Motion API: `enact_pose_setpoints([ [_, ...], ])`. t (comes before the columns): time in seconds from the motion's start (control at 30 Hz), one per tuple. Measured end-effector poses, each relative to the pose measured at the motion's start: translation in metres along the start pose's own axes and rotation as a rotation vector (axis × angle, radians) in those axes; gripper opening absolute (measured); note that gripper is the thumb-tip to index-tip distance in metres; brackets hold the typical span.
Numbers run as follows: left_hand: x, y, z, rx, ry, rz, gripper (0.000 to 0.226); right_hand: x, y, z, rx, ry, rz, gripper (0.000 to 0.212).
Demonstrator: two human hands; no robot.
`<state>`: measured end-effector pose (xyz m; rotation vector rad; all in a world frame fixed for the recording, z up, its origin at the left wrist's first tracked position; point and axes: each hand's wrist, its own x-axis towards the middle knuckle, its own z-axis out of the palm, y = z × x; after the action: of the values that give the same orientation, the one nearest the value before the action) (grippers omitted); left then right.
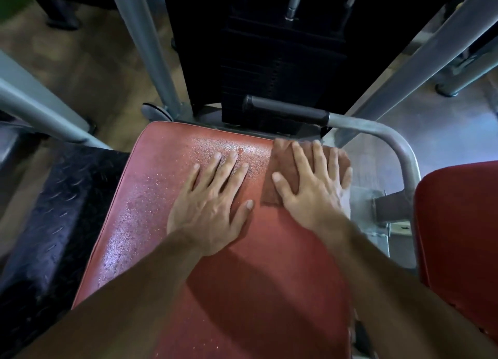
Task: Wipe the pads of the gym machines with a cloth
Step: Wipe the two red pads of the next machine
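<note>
— Where's the cloth [280,175] now?

— Up at the far right corner of the red pad [242,264], flat under the right hand [312,186]. It's a brownish-red rag, close to the pad's own colour, and its right side reaches the pad's right edge. The fingers are spread and pressed down on it, not curled round it.

— And the other hand?

— The left hand [210,205] lies open too, palm down straight on the bare pad, just beside the cloth but not touching it. Thumb nearly meets the rag's near corner.

— Much room to move?

— To the left, yes: a wide strip of pad speckled with droplets [140,197] runs along the left edge and across the far end. To the right there's almost none; a bent grey bar [388,140] curves round that corner, its black grip [283,109] lying across just past the far edge. Beyond that stands the dark weight stack [280,70] between grey frame tubes [145,46]. A second red pad [458,237] sits apart on the right, and a black tread plate [51,224] lies below the left edge.
</note>
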<state>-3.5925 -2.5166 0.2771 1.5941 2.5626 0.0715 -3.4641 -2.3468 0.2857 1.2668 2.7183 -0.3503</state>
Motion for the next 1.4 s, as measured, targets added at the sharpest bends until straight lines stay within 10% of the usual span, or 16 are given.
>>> enact_pose_setpoints([
  [0.57,-0.017,-0.047,-0.011,-0.466,0.339,-0.281,0.068,0.012,-0.121,0.01,-0.01,-0.026,-0.204,0.071],
  [0.77,-0.009,-0.053,-0.024,-0.297,0.308,-0.205,0.065,0.005,-0.092,-0.001,0.367,0.107,-0.306,0.059],
  [1.0,0.057,0.008,-0.012,-0.057,-0.019,-0.167,0.061,-0.005,-0.024,0.013,0.057,0.054,-0.153,0.064],
  [1.4,0.051,-0.047,-0.022,-0.037,-0.066,-0.254,0.064,-0.003,-0.024,0.014,-0.012,0.031,-0.154,0.065],
])
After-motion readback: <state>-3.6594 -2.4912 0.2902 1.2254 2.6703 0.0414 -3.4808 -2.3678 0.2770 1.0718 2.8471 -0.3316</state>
